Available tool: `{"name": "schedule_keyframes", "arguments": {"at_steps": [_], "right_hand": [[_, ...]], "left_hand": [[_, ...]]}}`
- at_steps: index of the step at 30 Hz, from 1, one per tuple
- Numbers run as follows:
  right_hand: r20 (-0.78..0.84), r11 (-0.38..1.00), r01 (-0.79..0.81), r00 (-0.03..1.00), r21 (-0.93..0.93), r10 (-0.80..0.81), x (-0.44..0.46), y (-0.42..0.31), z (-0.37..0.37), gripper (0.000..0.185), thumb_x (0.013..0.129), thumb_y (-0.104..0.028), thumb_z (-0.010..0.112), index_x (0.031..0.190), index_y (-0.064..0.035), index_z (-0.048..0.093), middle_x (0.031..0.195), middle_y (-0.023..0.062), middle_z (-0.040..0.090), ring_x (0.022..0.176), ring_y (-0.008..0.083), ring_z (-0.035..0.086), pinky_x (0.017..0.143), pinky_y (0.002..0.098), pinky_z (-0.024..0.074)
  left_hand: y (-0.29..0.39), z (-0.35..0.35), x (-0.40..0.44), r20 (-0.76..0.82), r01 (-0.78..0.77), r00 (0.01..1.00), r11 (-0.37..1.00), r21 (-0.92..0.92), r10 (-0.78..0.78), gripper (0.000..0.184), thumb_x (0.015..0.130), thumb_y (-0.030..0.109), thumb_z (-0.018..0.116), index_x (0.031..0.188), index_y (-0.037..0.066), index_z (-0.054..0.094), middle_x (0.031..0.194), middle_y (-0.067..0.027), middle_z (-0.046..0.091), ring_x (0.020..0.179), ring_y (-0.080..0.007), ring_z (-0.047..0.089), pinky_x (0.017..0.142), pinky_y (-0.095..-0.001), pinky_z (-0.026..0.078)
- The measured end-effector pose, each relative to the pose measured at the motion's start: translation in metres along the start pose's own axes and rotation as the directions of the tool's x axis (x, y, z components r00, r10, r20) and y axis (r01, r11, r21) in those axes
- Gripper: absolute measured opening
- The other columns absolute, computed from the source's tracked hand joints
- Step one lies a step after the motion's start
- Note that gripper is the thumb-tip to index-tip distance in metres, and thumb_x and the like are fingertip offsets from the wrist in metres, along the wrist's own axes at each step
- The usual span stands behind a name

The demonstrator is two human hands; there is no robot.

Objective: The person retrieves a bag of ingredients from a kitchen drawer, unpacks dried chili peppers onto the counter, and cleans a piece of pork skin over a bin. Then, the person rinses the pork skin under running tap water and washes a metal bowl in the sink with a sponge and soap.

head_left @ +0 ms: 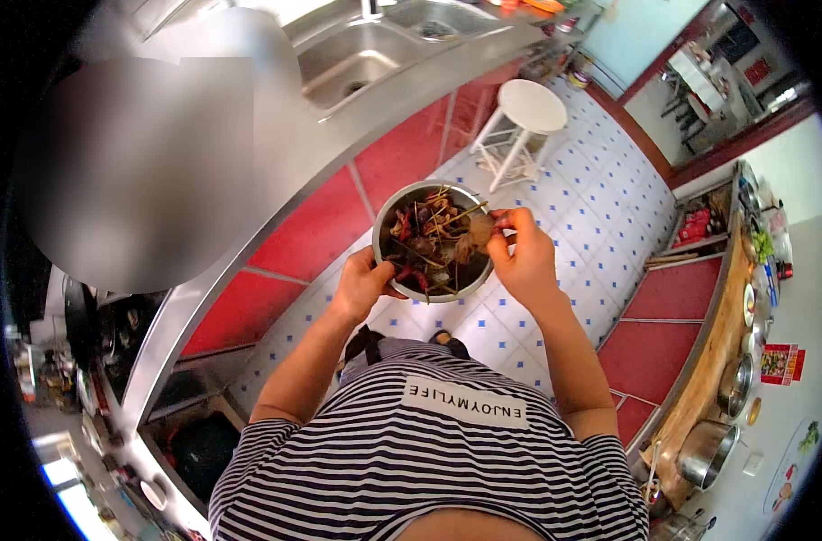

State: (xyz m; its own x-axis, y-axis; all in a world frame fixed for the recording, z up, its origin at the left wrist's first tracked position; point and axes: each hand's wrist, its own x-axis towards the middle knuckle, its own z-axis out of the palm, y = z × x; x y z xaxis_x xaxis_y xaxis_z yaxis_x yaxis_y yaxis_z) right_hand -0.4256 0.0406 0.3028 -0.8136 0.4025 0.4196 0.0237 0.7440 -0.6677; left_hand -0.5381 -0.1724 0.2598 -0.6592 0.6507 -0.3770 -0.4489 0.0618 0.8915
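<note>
A round metal bowl (386, 203) is held up in front of my body, over the tiled floor. Dark red and brown plant scraps with thin stalks (426, 239) fill it. My left hand (369, 281) grips the bowl's rim at its lower left, thumb on top and fingers underneath. At the right rim, my right hand (522, 243) has its fingers pinched together next to a brownish clump; what they hold, if anything, is too small to name.
A steel counter (276, 180) with a double sink (361, 59) runs along the left and top, above red cabinets. Beyond the bowl stands a white stool (533, 106). Pots (707, 455) line a wooden shelf (704, 361) on the right.
</note>
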Motion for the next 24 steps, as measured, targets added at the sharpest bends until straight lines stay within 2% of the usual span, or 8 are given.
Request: {"name": "schedule_keyframes", "arguments": {"at_steps": [2, 6, 7, 11, 13, 17, 21, 24], "right_hand": [[-0.036, 0.97, -0.203, 0.977, 0.132, 0.209, 0.023, 0.041, -0.041, 0.016, 0.076, -0.007, 0.057, 0.09, 0.0002, 0.051, 0.083, 0.0151, 0.063, 0.068, 0.0301, 0.063, 0.061, 0.0362, 0.0512], [-0.115, 0.912, -0.326, 0.925, 0.248, 0.362, 0.049, 0.125, -0.092, 0.015, 0.079, -0.007, 0.053, 0.091, 0.0017, 0.053, 0.077, 0.017, 0.063, 0.071, 0.0265, 0.065, 0.061, 0.0329, 0.0506], [-0.053, 0.894, -0.38, 0.914, 0.238, 0.402, 0.063, 0.141, -0.107, 0.008, 0.086, -0.002, 0.047, 0.091, 0.0038, 0.049, 0.093, 0.0119, 0.063, 0.075, 0.0125, 0.058, 0.07, 0.0284, 0.0508], [-0.037, 0.815, -0.474, 0.857, 0.333, 0.514, 0.096, 0.24, -0.136, 0.012, 0.087, -0.005, 0.044, 0.093, 0.003, 0.05, 0.092, 0.0111, 0.062, 0.076, 0.0141, 0.058, 0.071, 0.0296, 0.0514], [-0.006, 0.581, -0.528, 0.737, 0.619, 0.676, 0.121, 0.276, -0.154, 0.016, 0.089, -0.009, 0.041, 0.096, 0.0018, 0.052, 0.092, 0.0104, 0.061, 0.078, 0.016, 0.06, 0.073, 0.0314, 0.0523], [0.006, 0.442, -0.556, 0.627, 0.704, 0.779, 0.166, 0.342, -0.205, 0.02, 0.091, -0.012, 0.039, 0.098, 0.0005, 0.053, 0.094, 0.0092, 0.061, 0.084, 0.0183, 0.062, 0.076, 0.0333, 0.0527], [0.016, 0.381, -0.504, 0.618, 0.775, 0.786, 0.193, 0.421, -0.256, 0.021, 0.092, -0.016, 0.041, 0.1, -0.0007, 0.053, 0.097, 0.0093, 0.062, 0.085, 0.0179, 0.062, 0.076, 0.0328, 0.052], [0.059, 0.354, -0.553, 0.594, 0.754, 0.802, 0.213, 0.495, -0.284, 0.022, 0.092, -0.016, 0.04, 0.1, -0.0013, 0.053, 0.098, 0.0096, 0.062, 0.085, 0.018, 0.062, 0.075, 0.0324, 0.0517]], "left_hand": [[0.016, 0.053, 0.039, 0.041, 0.015, 0.999, 0.999, 0.046, -0.017, 0.026, 0.082, -0.001, 0.044, 0.106, -0.01, 0.051, 0.092, -0.0168, 0.063, 0.073, -0.0249, 0.065, 0.059, -0.0329, 0.058], [0.016, 0.118, 0.115, 0.093, 0.062, 0.993, 0.993, 0.1, -0.071, 0.025, 0.081, -0.002, 0.045, 0.104, -0.01, 0.052, 0.09, -0.0175, 0.062, 0.072, -0.0263, 0.065, 0.059, -0.0346, 0.059], [0.02, 0.136, 0.137, 0.093, 0.064, 0.993, 0.99, 0.123, -0.076, 0.025, 0.08, -0.003, 0.045, 0.104, -0.01, 0.051, 0.09, -0.0169, 0.062, 0.072, -0.0264, 0.065, 0.059, -0.0352, 0.059], [0.024, 0.198, 0.231, 0.189, 0.067, 0.978, 0.989, 0.131, -0.091, 0.025, 0.079, -0.003, 0.045, 0.103, -0.009, 0.052, 0.089, -0.0168, 0.062, 0.071, -0.0261, 0.065, 0.058, -0.0342, 0.058], [0.03, 0.232, 0.283, 0.28, 0.056, 0.952, 0.972, 0.228, -0.121, 0.029, 0.08, 0.0, 0.045, 0.107, -0.009, 0.051, 0.092, -0.018, 0.062, 0.072, -0.0272, 0.065, 0.06, -0.0371, 0.059], [0.036, 0.297, 0.371, 0.355, 0.064, 0.921, 0.961, 0.267, -0.16, 0.032, 0.078, -0.002, 0.043, 0.108, -0.009, 0.051, 0.091, -0.0183, 0.061, 0.072, -0.028, 0.065, 0.061, -0.0371, 0.059], [0.047, 0.378, 0.433, 0.329, 0.092, 0.925, 0.952, 0.292, -0.19, 0.031, 0.079, -0.001, 0.044, 0.108, -0.009, 0.051, 0.088, -0.0182, 0.062, 0.071, -0.027, 0.065, 0.059, -0.0359, 0.058], [0.035, 0.429, 0.487, 0.299, 0.09, 0.935, 0.945, 0.315, -0.189, 0.031, 0.079, 0.0, 0.044, 0.108, -0.009, 0.051, 0.086, -0.0181, 0.062, 0.069, -0.0262, 0.065, 0.058, -0.0352, 0.058]]}}
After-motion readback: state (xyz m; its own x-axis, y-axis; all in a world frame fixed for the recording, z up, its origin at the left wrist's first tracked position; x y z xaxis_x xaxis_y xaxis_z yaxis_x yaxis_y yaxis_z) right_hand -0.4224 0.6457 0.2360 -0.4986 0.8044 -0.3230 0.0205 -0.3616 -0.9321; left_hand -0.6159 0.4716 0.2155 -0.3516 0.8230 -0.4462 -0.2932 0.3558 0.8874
